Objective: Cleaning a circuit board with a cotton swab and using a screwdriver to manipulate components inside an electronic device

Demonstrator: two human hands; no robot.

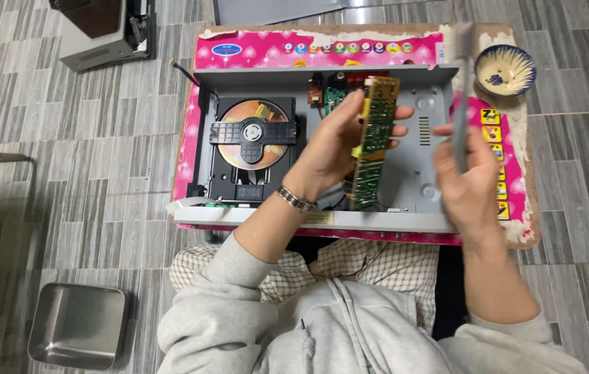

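Observation:
My left hand (336,142) grips a long green circuit board (375,142), held upright on its edge above an opened grey disc player (419,180). A metal bracelet is on that wrist. My right hand (471,183) holds a grey brush (462,97), blurred, with its bristle end up, just right of the board. Inside the player, at the left, sits a black disc drive with an orange disc (253,131). A small board with dark parts (329,86) lies at the player's back wall.
The player rests on a small pink-topped table (516,187) over my lap. A blue-rimmed ceramic bowl (504,69) stands on its far right corner. On the tiled floor lie a steel tray (78,325) at lower left and a grey device (104,31) at upper left.

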